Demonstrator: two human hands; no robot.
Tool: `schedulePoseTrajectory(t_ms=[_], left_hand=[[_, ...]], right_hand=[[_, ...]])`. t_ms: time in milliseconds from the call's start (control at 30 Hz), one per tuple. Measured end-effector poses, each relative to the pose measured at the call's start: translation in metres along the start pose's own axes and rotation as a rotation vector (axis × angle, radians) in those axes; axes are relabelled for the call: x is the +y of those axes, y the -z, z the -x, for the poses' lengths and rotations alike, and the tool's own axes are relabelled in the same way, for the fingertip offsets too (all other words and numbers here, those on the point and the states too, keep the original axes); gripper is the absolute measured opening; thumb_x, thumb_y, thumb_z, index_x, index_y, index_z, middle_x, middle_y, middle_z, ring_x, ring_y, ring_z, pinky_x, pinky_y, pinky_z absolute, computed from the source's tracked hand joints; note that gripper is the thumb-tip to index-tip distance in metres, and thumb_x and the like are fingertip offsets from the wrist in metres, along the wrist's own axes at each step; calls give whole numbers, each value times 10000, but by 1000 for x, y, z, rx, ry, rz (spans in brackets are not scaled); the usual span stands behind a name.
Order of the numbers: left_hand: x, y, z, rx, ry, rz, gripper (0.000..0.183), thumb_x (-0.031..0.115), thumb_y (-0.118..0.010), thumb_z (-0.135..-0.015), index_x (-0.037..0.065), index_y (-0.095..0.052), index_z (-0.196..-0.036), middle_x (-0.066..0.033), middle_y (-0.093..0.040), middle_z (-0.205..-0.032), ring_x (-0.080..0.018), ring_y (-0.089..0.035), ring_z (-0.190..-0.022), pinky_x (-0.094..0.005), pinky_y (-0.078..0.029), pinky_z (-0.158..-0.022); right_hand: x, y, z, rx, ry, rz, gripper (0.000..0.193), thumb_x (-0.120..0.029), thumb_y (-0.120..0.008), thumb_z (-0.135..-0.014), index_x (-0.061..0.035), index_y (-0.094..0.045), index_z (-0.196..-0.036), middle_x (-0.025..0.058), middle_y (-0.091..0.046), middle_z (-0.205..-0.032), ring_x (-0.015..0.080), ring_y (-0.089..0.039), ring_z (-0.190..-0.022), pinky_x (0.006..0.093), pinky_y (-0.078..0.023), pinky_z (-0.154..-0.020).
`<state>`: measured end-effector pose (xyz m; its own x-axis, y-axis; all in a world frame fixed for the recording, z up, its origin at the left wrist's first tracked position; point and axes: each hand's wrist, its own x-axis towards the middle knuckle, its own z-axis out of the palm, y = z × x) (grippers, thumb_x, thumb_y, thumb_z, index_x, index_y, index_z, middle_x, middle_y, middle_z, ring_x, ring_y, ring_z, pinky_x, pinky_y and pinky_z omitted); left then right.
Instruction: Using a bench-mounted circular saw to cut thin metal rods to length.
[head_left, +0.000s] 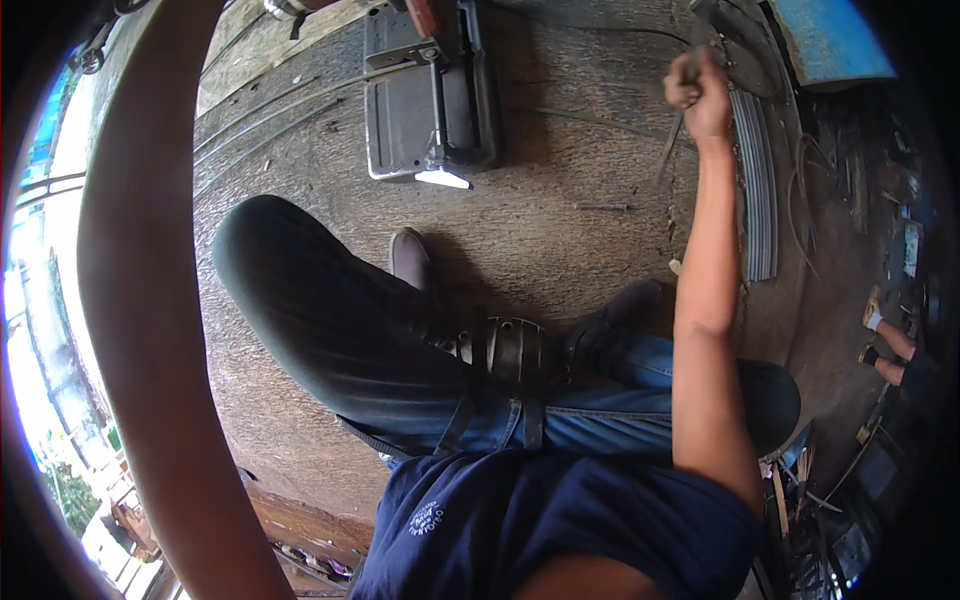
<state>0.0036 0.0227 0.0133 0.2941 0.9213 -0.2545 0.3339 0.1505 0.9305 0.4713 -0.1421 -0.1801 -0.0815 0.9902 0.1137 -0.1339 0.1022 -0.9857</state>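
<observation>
My right hand [697, 95] is raised at the upper right, in a fist around what looks like a hammer [668, 150]. Its thin handle sticks out below the fist, and a dark, blurred head shows near the upper edge. My left arm [145, 300] rises along the left side and leaves the picture at the top, so that hand is out of sight. Ahead of my feet stands a dark grey box-shaped metal block [400, 130]. Across it lies a metal rod [436, 100] with a bright white piece [442, 179] at its near end. A red part [422, 17] sits at its far end.
Several thin rods [270, 110] lie on the worn wooden floor [300, 450], left of the block. A small bolt-like piece [603, 207] lies right of it. Corrugated grey sheet [755, 190] is beyond my right arm. Another person's legs [895, 345] show far right.
</observation>
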Motion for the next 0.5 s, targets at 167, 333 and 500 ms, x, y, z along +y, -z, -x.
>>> schedulePoseTrajectory(t_ms=[167,333,500], left_hand=[[-9,15,-10,113,110,75,385,309,-528,-839,73,-634,-1124,-62,-645,-1009,-193,-539,-982,-348,-435,-880],[-3,-4,-3,56,72,7,315,306,-517,-846,94,-642,-1041,-51,-639,-912,-181,-534,-883,-344,-454,-817],[1,-16,-1,114,41,56,371,300,-535,-834,86,-626,-1122,-51,-627,-993,-169,-543,-825,-321,-471,-755]], right_hand=[[-9,44,20,687,104,-360,454,-391,-486,-976,-109,-406,-629,-53,-180,-484,97,-210,-404,278,-203,-444],[74,74,75,1387,-26,-783,488,-484,-378,-982,-143,-334,-635,-21,-218,-475,134,-237,-401,329,-351,-494],[189,93,129,1532,-52,-1065,484,-474,-274,-993,-132,-344,-658,22,-285,-511,180,-297,-452,401,-405,-538]])
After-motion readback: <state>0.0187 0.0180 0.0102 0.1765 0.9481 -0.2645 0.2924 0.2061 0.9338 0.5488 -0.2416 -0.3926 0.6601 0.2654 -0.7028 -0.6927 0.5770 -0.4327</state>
